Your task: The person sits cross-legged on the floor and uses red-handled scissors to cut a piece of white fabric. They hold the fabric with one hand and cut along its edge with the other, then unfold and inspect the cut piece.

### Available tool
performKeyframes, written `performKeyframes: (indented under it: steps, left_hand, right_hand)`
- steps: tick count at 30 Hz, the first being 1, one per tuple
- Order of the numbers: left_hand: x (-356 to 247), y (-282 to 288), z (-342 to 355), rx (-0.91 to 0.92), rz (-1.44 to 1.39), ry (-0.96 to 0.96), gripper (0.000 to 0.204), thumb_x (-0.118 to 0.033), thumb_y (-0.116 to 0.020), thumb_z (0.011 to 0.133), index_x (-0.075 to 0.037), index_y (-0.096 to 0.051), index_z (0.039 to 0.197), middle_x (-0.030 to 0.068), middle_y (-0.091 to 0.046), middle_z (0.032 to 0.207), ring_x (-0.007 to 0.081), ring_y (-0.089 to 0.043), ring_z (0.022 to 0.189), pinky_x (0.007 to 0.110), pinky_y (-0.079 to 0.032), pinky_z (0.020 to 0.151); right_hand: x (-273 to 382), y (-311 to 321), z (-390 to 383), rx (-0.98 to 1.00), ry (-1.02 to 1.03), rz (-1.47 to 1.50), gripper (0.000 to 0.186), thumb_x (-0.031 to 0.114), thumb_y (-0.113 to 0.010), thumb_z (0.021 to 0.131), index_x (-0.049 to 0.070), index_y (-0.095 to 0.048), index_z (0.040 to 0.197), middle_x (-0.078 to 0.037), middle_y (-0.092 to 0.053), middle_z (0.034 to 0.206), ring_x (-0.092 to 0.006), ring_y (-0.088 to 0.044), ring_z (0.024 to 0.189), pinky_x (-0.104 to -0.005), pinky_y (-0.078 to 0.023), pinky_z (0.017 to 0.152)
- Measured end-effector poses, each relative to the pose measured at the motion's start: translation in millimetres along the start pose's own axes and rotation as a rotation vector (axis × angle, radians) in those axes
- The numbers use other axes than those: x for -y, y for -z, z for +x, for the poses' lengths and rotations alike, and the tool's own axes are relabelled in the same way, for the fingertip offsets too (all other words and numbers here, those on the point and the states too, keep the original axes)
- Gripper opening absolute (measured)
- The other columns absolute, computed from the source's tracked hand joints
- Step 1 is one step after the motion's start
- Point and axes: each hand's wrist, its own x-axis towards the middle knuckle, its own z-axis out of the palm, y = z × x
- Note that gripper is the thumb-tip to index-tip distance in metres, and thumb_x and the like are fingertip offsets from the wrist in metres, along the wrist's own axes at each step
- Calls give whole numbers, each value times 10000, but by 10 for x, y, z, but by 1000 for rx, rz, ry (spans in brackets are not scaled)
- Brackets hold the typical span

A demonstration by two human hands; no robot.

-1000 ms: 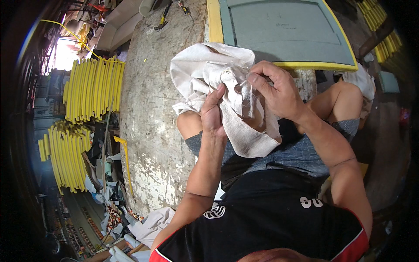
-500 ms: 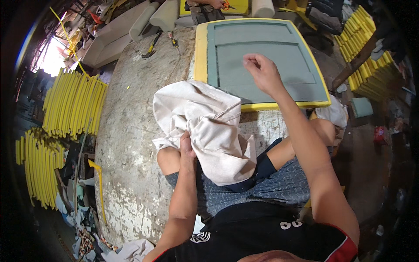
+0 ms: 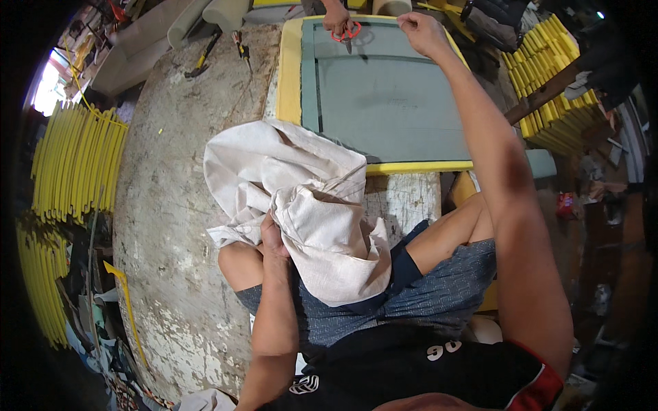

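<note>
While the cloth (image 3: pixel 301 205) rests on the lap, one hand holds it and the other reaches far out.

Because the left hand (image 3: pixel 273 236) has its fingers clamped on a fold, the pale, crumpled cloth stays bunched on the knees and spills onto the desk (image 3: pixel 171 205). It looks soft and creased, with a seam along one edge. Past it lies a grey pad (image 3: pixel 391 103) with a yellow rim. The right hand (image 3: pixel 421 31) stretches over the pad, fingers curled together, near another person's hand (image 3: pixel 337 15) with red scissors (image 3: pixel 347 34).
</note>
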Motion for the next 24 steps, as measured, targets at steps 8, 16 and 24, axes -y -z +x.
performKeyframes:
  steps: [8, 16, 24]
  left_hand:
    - [-33, -37, -72, 81, -134, -78, 538, -381, -463, 1021, 20, -492, 1380, 227, -552, 1375, 342, -539, 1279, 484, -395, 1129]
    - [-15, -74, -71, -44, -18, -87, 784, -409, -709, 893, 18, -380, 1462, 204, -499, 1438, 328, -523, 1299, 465, -373, 1150]
    - [-42, -225, 52, -165, 141, -79, 642, -154, -690, 896, 43, -393, 1430, 176, -584, 1316, 277, -599, 1202, 403, -482, 1058]
  right_hand:
    - [-412, -1331, -239, 215, 339, -219, 242, 272, -569, 933, 86, -673, 1047, -186, -687, 1006, -355, -654, 935, -448, -514, 867]
    - [85, -1818, -403, 310, 395, -98, 313, 125, -439, 937, 126, -658, 1160, -197, -621, 1236, -377, -608, 1091, -430, -497, 928]
    - [-434, -2303, -496, 505, 321, -229, 408, 111, -432, 958, 126, -531, 1353, -263, -528, 1341, -454, -615, 1042, -506, -489, 920]
